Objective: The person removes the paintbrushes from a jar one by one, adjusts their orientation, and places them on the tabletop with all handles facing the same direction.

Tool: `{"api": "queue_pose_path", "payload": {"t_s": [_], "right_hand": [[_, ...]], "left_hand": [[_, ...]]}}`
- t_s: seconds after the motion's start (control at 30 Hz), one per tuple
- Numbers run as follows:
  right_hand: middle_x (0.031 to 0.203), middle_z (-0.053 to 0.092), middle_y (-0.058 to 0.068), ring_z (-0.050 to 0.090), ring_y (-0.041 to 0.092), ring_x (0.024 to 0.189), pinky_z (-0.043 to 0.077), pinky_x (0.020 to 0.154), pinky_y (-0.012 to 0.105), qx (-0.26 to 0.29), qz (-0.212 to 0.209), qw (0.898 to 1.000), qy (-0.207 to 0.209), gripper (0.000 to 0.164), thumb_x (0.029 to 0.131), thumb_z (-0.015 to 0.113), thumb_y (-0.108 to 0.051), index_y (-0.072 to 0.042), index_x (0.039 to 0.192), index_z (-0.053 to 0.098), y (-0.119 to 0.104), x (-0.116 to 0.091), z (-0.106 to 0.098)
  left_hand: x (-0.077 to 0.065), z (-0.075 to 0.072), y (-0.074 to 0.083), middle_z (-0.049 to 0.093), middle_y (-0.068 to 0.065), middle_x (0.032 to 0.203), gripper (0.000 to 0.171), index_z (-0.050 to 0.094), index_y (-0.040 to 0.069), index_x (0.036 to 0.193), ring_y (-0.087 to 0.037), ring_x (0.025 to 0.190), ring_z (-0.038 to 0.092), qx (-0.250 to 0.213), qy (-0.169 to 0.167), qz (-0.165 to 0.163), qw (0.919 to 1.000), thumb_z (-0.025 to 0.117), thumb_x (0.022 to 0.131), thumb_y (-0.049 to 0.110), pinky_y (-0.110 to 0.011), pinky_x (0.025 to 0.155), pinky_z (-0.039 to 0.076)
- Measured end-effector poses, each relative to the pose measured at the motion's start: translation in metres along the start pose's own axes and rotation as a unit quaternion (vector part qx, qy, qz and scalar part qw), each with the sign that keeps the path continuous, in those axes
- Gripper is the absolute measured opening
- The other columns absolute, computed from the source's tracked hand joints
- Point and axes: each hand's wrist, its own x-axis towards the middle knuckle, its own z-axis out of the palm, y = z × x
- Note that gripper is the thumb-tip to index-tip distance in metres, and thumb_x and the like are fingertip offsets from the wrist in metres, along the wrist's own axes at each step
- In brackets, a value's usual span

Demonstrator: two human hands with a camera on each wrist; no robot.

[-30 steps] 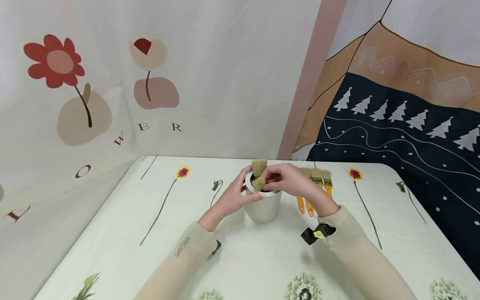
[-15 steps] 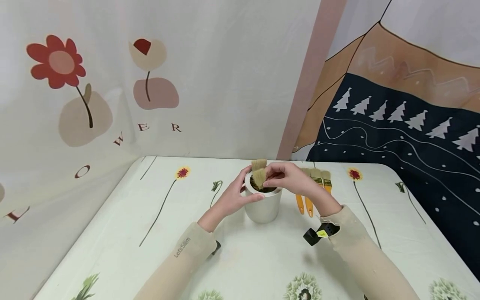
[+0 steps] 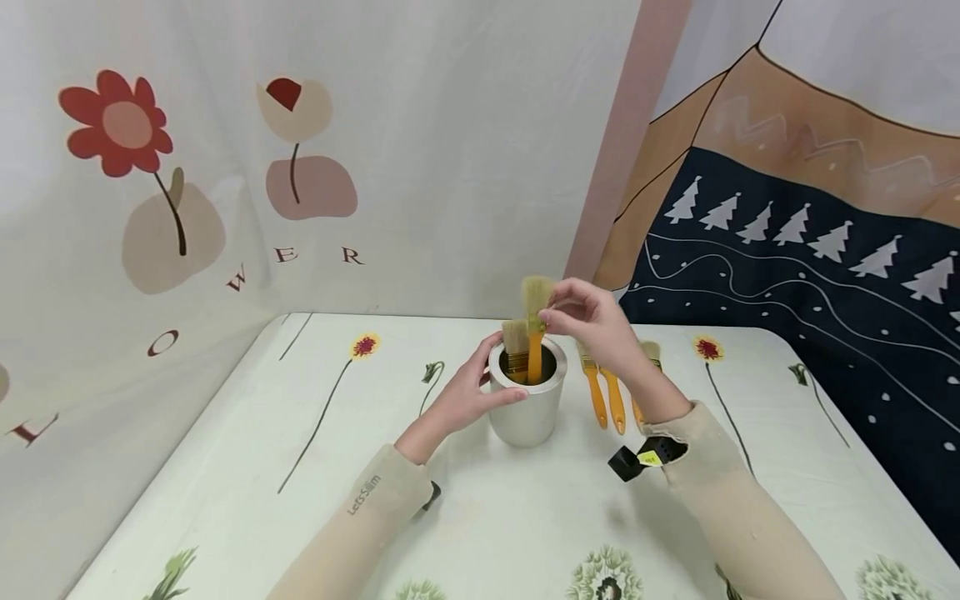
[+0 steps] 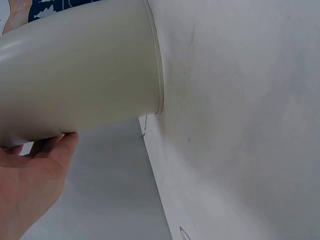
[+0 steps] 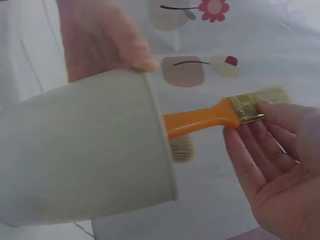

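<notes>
A white cylindrical pot [image 3: 523, 421] stands upright on the table. My left hand [image 3: 467, 392] holds it near the rim, thumb in front and fingers round the far side. Between the thumb and fingers of my right hand [image 3: 597, 325] is a paintbrush [image 3: 536, 354] with an orange handle, pinched at its metal band, bristles up. The handle's lower end is hidden inside the pot. A second paintbrush [image 3: 515, 336] leans in the pot beside it, bristles above the rim. In the right wrist view the pinched paintbrush [image 5: 200, 120] sticks out past the rim.
Right of the pot, several orange-handled paintbrushes [image 3: 615, 402] lie on the table, partly covered by my right hand and forearm. The table [image 3: 480, 533] wears a white flower-print cloth. Behind it hang a flower-print curtain [image 3: 450, 167] and a dark tree-patterned cloth [image 3: 780, 275].
My right hand has moved up and slightly right, raising the paintbrush so its orange handle shows above the rim. The left hand has stayed on the pot.
</notes>
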Motion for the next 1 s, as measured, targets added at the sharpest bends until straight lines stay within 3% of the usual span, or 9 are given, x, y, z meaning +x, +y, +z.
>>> {"api": "queue_pose_path", "payload": {"t_s": [0.2,0.37,0.6,0.8,1.0], "right_hand": [[0.100,0.066,-0.008,0.069,0.003,0.091,0.061,0.079,0.023,0.014,-0.020,0.997,0.079,0.020,0.097,0.066,-0.014,-0.003,0.114,0.062,-0.012,-0.002,-0.011],[0.100,0.067,-0.009,0.069,0.004,0.092,0.061,0.078,0.020,0.054,-0.016,0.989,0.134,0.014,0.096,0.067,-0.019,-0.016,0.109,0.066,-0.019,-0.004,-0.025],[0.096,0.069,-0.007,0.068,0.005,0.087,0.060,0.074,0.017,0.097,-0.010,0.977,0.191,0.015,0.092,0.072,-0.016,-0.017,0.106,0.066,-0.023,-0.006,-0.044],[0.090,0.069,-0.011,0.067,0.005,0.083,0.060,0.072,0.015,0.089,0.010,0.972,0.218,0.015,0.092,0.071,-0.008,-0.016,0.102,0.063,-0.010,-0.010,-0.059],[0.089,0.067,-0.011,0.066,0.003,0.082,0.059,0.070,0.013,0.073,0.072,0.964,0.246,0.009,0.092,0.072,-0.014,-0.017,0.097,0.065,0.014,-0.014,-0.077]], "left_hand": [[0.000,0.001,0.002,0.026,-0.002,0.165,0.095,0.020,0.024,0.159,-0.027,0.152,0.028,0.001,0.001,-0.005,1.0000,0.078,0.085,0.041,-0.052,0.120,0.035],[-0.001,0.001,0.002,0.025,-0.002,0.165,0.097,0.019,0.023,0.159,-0.027,0.152,0.027,0.000,0.000,-0.008,1.0000,0.078,0.085,0.042,-0.052,0.120,0.035],[-0.002,0.000,0.003,0.026,-0.003,0.165,0.096,0.019,0.021,0.159,-0.028,0.152,0.027,-0.002,0.004,-0.001,1.0000,0.078,0.085,0.040,-0.051,0.121,0.034],[-0.002,0.000,0.004,0.027,-0.002,0.164,0.095,0.020,0.022,0.159,-0.025,0.152,0.028,-0.004,0.005,0.001,1.0000,0.078,0.085,0.039,-0.051,0.121,0.034],[-0.001,0.000,0.002,0.027,-0.003,0.164,0.094,0.021,0.022,0.159,-0.026,0.152,0.028,-0.007,0.006,0.004,1.0000,0.078,0.085,0.036,-0.052,0.120,0.035]]}}
